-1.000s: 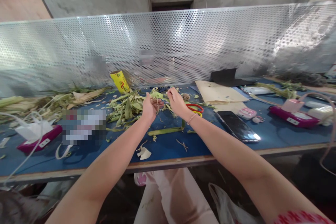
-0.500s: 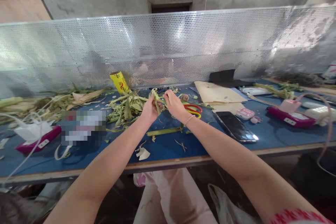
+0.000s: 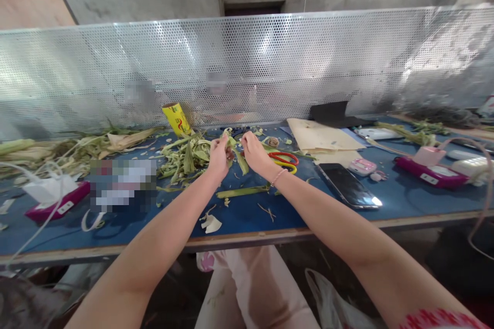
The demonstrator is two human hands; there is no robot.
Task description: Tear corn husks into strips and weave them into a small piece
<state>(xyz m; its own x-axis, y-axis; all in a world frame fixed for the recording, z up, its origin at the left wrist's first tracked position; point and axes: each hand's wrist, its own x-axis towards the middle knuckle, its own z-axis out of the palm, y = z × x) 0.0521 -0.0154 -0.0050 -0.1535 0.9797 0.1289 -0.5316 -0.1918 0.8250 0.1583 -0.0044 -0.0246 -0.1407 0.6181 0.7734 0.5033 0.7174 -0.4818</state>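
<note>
My left hand (image 3: 219, 155) is closed in a pinch around a pale green corn husk bundle (image 3: 230, 141) above the blue table. A loose husk strip (image 3: 242, 163) hangs down between my two hands. Just to the right, my right hand (image 3: 253, 151) has its fingers pressed together, with a pale bit of husk at the tips; the grip itself is partly hidden. Beside my left hand lies a heap of green husk strips (image 3: 179, 157). Scissors with red and yellow handles (image 3: 286, 158) lie by my right wrist, partly covered.
A flat husk piece (image 3: 243, 192) and scraps lie nearer the table's front edge (image 3: 247, 239). A yellow tube (image 3: 176, 119) stands behind the heap. Rightward are brown paper (image 3: 322, 134), a phone (image 3: 349, 186) and a purple power strip (image 3: 432, 172). A perforated metal screen (image 3: 247, 69) stands behind.
My left hand has turned slightly and moved a little left. The husk strip between my hands now hangs lower and shows more clearly. The whole view has shifted slightly.
</note>
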